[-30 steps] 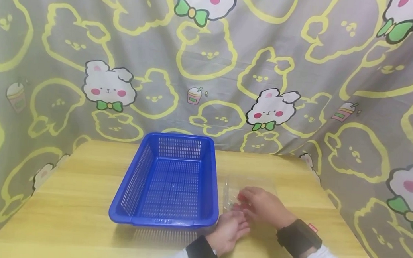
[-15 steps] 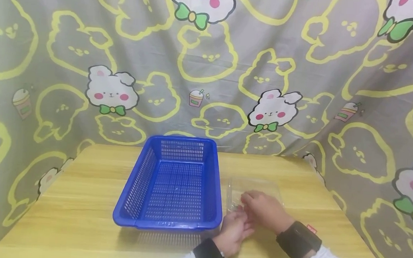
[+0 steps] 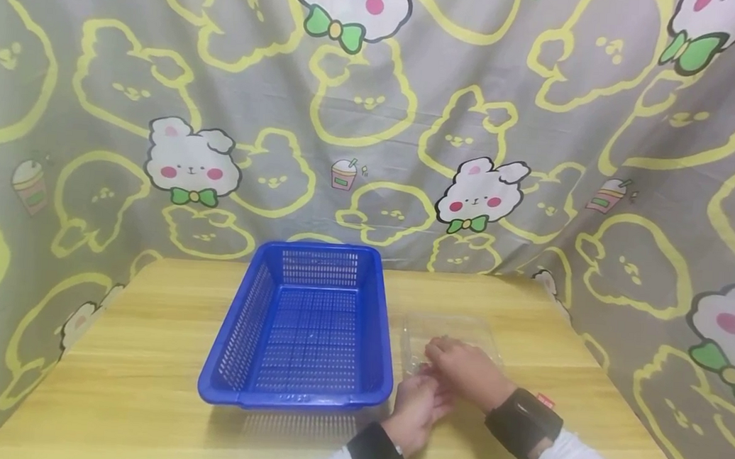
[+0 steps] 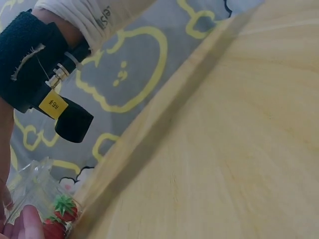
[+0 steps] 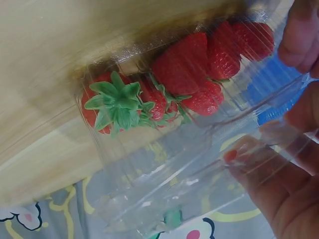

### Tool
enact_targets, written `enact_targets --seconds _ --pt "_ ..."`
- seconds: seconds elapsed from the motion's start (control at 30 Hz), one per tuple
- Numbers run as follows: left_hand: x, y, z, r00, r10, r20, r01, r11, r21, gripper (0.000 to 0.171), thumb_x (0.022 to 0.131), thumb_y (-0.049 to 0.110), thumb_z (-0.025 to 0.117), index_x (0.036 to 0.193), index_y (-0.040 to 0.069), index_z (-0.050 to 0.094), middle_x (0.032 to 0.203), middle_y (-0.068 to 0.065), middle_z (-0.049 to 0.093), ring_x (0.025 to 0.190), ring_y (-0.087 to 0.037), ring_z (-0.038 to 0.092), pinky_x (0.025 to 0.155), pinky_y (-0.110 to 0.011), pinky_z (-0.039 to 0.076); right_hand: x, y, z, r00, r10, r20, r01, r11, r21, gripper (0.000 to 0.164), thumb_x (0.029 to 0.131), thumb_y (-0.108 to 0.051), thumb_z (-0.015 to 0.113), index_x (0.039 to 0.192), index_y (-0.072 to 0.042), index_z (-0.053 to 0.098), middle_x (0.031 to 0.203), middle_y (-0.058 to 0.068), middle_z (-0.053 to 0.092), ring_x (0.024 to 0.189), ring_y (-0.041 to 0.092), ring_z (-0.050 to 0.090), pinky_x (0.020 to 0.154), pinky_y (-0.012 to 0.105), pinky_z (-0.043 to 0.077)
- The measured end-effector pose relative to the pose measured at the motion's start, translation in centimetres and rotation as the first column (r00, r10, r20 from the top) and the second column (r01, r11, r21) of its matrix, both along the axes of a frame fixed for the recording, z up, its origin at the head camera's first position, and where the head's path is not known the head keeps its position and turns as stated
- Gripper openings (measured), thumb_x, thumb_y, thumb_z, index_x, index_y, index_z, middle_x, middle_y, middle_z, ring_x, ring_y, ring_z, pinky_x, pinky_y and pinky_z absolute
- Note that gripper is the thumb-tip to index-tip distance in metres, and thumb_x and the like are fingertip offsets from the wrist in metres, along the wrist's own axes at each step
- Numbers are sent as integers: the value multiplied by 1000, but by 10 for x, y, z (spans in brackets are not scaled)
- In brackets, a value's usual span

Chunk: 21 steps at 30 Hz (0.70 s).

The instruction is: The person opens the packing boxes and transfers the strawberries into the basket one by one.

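Observation:
A clear plastic clamshell box (image 3: pixel 444 327) stands on the table to the right of the blue basket. Inside it, red strawberries (image 5: pixel 179 64) with green leafy tops show through the plastic. My right hand (image 3: pixel 469 372) reaches over the box's near side and pinches the edge of its lid (image 5: pixel 199 164), which stands raised in the right wrist view. Lower down, at the near left corner, my left hand (image 3: pixel 415 411) holds the rim between thumb and fingers. The left wrist view catches only part of that hand (image 4: pixel 25 224), beside the strawberries.
An open blue plastic basket (image 3: pixel 304 399) with slotted walls and nothing in it stands just left of my hands. The wooden table (image 3: pixel 142 342) backs onto a grey curtain (image 3: pixel 318 205) with cartoon rabbits, which also hangs at both sides.
The left hand has shifted slightly forward and right, closer to the right hand. The right hand stays at the box's edge. Basket and box keep their places.

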State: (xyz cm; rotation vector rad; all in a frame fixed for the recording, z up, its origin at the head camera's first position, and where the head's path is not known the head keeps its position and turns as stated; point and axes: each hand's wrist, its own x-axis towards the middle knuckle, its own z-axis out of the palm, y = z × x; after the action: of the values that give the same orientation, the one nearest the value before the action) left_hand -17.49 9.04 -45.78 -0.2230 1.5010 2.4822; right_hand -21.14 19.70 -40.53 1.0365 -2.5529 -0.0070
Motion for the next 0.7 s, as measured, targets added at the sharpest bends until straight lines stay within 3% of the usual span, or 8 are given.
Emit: enact_targets --seconds 0.23,0.37,0.5,0.7 --pt "5 0 -5 1000 15 21 -15 1000 -10 26 90 2 49 113 -5 58 99 -16 68 91 -28 65 86 -49 55 0 -2 0 1000 2 25 -2 1000 15 19 70 -1 72 80 -11 60 76 -1 61 64 14 59 52 27 54" --pt "10 -2 -8 1000 11 24 -11 1000 9 30 88 3 50 114 -11 55 101 -23 67 95 -35 64 86 -52 54 -2 2 -2 1000 -11 20 12 999 -48 22 66 -5 77 77 -15 62 71 -5 64 60 11 59 50 26 52" --pt "7 -1 -6 1000 8 11 -9 999 41 35 87 2 52 117 -15 49 104 -29 66 97 -40 63 86 -52 55 -7 7 2 1000 -22 -19 20 995 -102 27 62 -8 82 78 -15 61 71 -4 69 59 13 63 50 31 54" --pt "1 -1 -3 1000 19 15 -20 999 39 34 88 0 51 117 -17 49 103 -30 66 96 -40 64 84 -51 56 -14 7 7 1000 8 0 -8 994 -105 27 61 -5 81 77 -15 62 71 -3 69 60 12 63 51 30 54"
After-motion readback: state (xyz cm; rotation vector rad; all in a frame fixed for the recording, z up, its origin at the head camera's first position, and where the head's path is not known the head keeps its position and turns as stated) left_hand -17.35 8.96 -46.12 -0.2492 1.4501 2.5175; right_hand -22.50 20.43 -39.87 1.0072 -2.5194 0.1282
